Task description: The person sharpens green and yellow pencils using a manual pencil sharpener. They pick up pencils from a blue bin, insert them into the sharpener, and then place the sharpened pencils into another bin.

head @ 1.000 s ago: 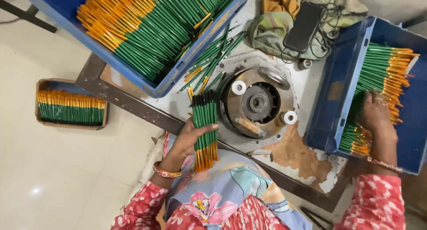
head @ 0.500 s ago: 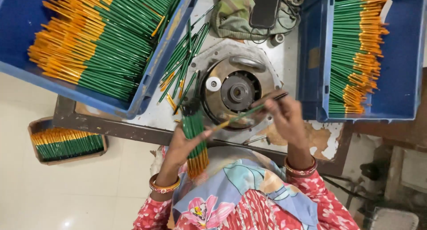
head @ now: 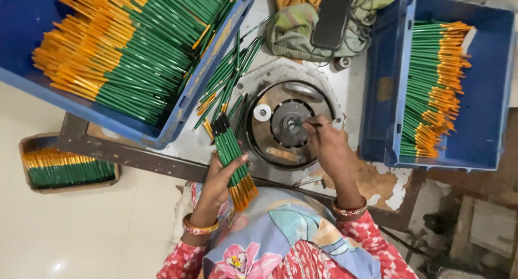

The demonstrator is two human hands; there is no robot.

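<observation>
A single green pencil is now pinched in the right hand and, it seems, pressed against the hub of the round machine at centre frame, having been brought over from the blue bin at right. A bundle of pencils stays clenched in the left hand beside the machine, so feeding appears underway.

A bundle of green pencils with orange ends stands tilted in the left hand. One green pencil lies level, its tip at the hub of the round metal machine.
</observation>
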